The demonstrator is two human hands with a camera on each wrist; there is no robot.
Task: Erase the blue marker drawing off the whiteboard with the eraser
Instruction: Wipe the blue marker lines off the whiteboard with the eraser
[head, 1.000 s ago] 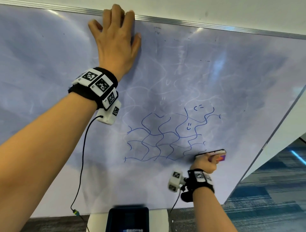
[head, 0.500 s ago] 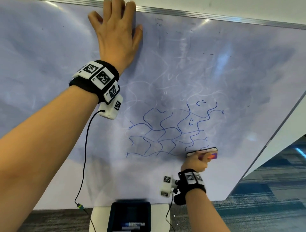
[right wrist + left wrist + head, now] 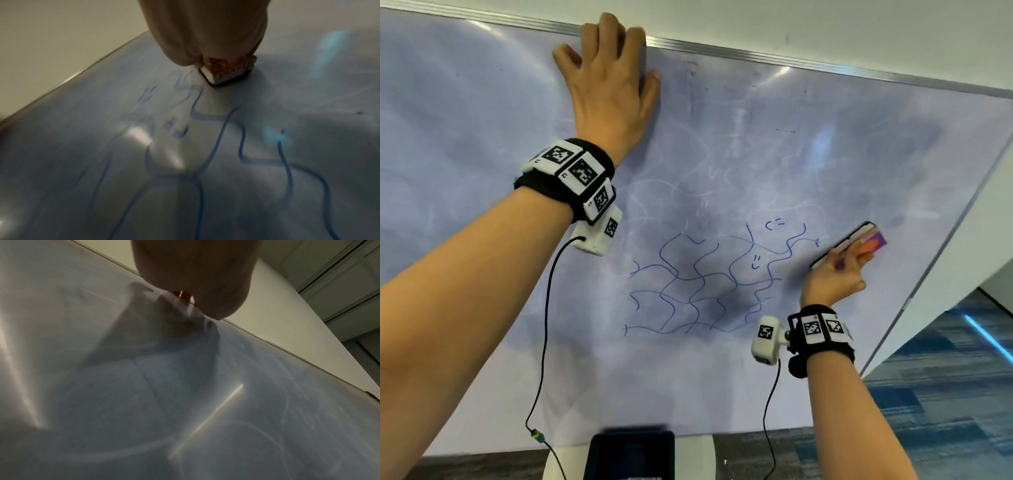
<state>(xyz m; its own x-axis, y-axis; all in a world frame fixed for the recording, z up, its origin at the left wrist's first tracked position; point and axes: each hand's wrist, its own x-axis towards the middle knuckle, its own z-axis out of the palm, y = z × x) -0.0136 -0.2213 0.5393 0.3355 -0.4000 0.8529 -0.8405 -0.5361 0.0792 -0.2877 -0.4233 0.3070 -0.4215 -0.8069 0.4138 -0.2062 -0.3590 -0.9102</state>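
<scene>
A net of wavy blue marker lines covers the middle of the whiteboard; the same blue lines fill the right wrist view. My right hand grips a small eraser with an orange and purple label. Its dark felt side lies against the board, just right of the drawing's upper right end. In the right wrist view the eraser shows under my palm. My left hand lies flat on the board near its top frame, fingers straight. The left wrist view shows only the left palm against the board.
The board's metal frame runs along the top and down the right side. A dark tray on a white stand sits below the board's bottom edge. Blue carpet lies to the lower right. Cables hang from both wrists.
My right hand has carried the eraser up and to the right, from the drawing's lower right corner to beside its upper right end. Lines at the lower right are gone. The left hand stays put.
</scene>
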